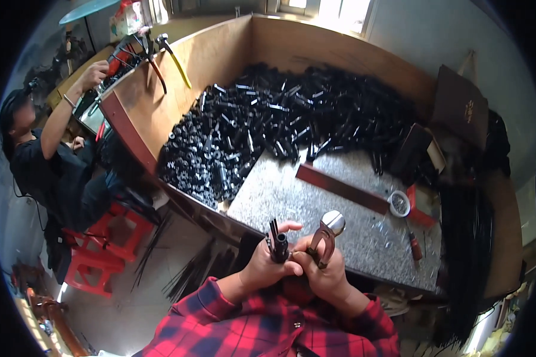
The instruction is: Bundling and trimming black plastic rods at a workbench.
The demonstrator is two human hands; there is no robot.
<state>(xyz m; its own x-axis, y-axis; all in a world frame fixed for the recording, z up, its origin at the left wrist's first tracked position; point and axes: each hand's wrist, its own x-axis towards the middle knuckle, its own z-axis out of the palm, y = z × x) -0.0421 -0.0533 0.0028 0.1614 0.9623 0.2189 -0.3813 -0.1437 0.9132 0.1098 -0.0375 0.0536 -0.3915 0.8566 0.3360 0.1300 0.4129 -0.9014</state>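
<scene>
Just in front of my chest, my left hand [259, 268] is closed around a black tubular part [281, 243] with a few thin black rods standing up beside it. The tube's open end faces up. My right hand [327, 278] grips a pair of pincers [326, 235], whose shiny rounded head points away from me. The fingertips of both hands come together beside the tube. Whatever small thing may be pinched there is too small to make out.
Wooden walls [220, 53] enclose a heap of black parts [280, 113]. On the grey speckled board [268, 190] are a dark red bar [342, 189], a white cup [399, 203] and a red-handled tool [415, 245]. Pincers [175, 62] hang at left. A co-worker [47, 149] sits near red stools [92, 268].
</scene>
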